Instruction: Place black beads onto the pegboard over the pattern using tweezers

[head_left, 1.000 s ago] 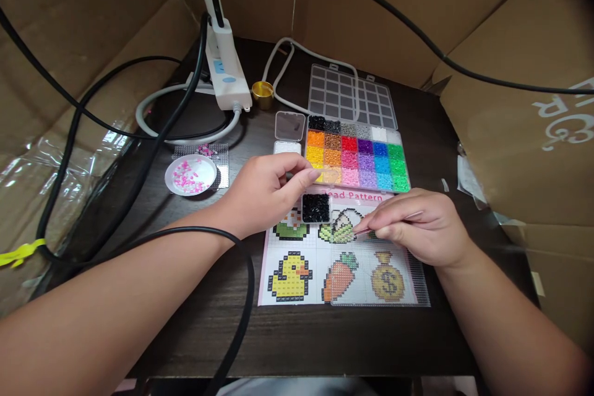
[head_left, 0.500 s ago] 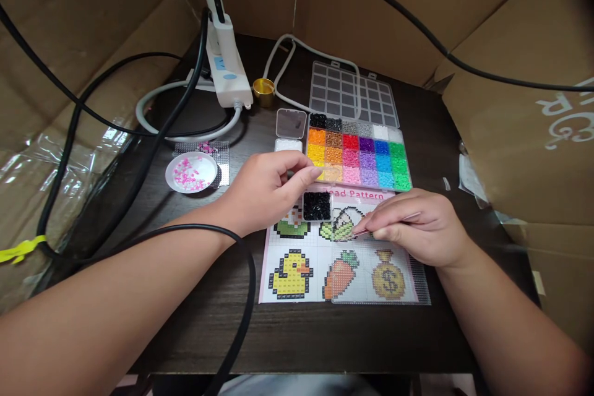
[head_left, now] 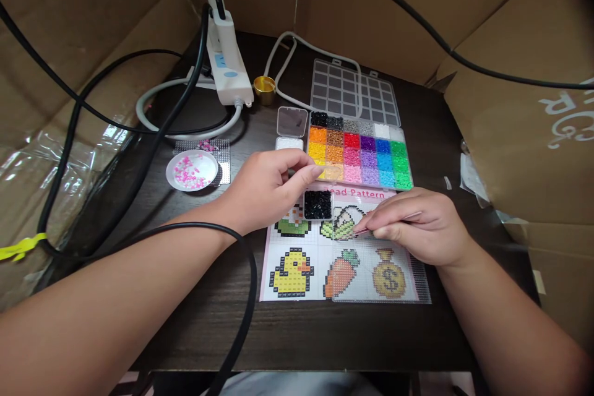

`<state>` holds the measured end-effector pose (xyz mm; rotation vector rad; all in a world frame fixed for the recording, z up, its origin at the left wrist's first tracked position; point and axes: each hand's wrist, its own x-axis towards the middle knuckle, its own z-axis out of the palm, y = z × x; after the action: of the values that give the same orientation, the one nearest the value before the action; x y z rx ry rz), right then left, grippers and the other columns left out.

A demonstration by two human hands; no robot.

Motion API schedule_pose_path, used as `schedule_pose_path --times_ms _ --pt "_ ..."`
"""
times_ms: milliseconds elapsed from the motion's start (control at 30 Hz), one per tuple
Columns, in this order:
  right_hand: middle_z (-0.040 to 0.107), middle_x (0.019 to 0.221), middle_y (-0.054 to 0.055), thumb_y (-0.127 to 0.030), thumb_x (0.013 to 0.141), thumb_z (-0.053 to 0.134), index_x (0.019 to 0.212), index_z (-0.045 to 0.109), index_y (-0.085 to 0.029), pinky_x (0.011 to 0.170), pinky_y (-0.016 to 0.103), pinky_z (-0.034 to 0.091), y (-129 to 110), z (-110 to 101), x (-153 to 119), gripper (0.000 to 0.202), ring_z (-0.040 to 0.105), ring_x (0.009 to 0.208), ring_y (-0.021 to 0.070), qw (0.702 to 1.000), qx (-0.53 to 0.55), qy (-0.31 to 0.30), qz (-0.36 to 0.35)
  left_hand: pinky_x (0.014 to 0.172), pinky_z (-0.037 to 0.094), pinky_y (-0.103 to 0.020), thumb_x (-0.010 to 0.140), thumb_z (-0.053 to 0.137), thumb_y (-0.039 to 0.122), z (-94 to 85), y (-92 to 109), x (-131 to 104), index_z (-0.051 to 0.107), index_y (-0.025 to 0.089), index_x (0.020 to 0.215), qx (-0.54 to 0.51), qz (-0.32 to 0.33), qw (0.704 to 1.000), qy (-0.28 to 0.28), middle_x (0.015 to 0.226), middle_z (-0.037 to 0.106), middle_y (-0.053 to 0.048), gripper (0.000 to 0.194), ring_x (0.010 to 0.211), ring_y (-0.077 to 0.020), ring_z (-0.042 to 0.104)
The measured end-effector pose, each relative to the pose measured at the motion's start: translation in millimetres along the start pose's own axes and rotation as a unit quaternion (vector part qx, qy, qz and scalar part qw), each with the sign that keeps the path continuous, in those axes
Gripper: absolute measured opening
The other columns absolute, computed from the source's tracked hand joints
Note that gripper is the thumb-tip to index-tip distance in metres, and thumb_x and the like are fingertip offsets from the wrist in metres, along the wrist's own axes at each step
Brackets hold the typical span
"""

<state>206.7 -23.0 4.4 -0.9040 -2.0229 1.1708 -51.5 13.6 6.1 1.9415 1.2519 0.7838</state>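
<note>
My right hand point(head_left: 413, 226) pinches pink tweezers point(head_left: 408, 218), their tips over the green-and-black design on the pattern sheet point(head_left: 315, 260). A clear pegboard point(head_left: 423, 281) lies over the sheet's right part. Closed at the fingertips, my left hand point(head_left: 273, 189) rests by the near left corner of the bead box point(head_left: 366, 159), just above a small open case of black beads point(head_left: 318, 205); whether the fingers pinch anything is too small to tell. Behind that hand stands a small case of white beads point(head_left: 289, 144) with its lid raised.
A white dish point(head_left: 192, 171) of pink and white beads sits on a small pegboard point(head_left: 224, 164) at left. Behind are a power strip point(head_left: 232, 74), a gold cup point(head_left: 264, 90) and the box's lid point(head_left: 355, 91). A black cable point(head_left: 253, 291) loops over my left forearm.
</note>
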Motion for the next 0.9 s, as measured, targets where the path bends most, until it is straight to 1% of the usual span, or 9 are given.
schedule_pose_path --times_ms 133,400,900 --pt "0.079 0.086 0.002 -0.011 0.079 0.07 0.093 0.077 -0.027 0.064 0.027 0.061 0.4 -0.3 -0.2 0.022 0.075 0.074 0.0173 1.0 0.006 0.0 -0.013 0.057 0.038 -0.024 0.09 0.052 0.041 -0.4 0.9 0.3 0.069 0.017 0.08 0.001 0.001 1.0 -0.001 0.067 0.065 0.001 0.031 0.059 -0.0105 0.053" --pt "0.079 0.084 0.003 -0.013 0.079 0.07 0.091 0.077 -0.026 0.062 0.027 0.062 -3.0 1.8 1.3 0.019 0.075 0.072 0.0172 0.999 0.005 0.034 -0.016 0.057 0.037 -0.024 0.09 0.052 0.041 -0.5 1.3 0.6 0.068 0.016 0.08 0.009 0.002 1.0 0.003 0.065 0.064 0.001 0.031 0.058 -0.0105 0.053" --pt "0.079 0.086 0.001 -0.005 0.077 0.07 0.094 0.076 -0.027 0.063 0.026 0.061 -2.2 3.3 2.0 0.029 0.075 0.075 0.0167 0.999 0.003 0.031 -0.027 0.057 0.038 -0.023 0.09 0.053 0.04 -0.5 2.0 0.2 0.068 0.016 0.079 0.006 0.001 1.0 0.001 0.064 0.063 0.002 0.03 0.058 -0.0098 0.053"
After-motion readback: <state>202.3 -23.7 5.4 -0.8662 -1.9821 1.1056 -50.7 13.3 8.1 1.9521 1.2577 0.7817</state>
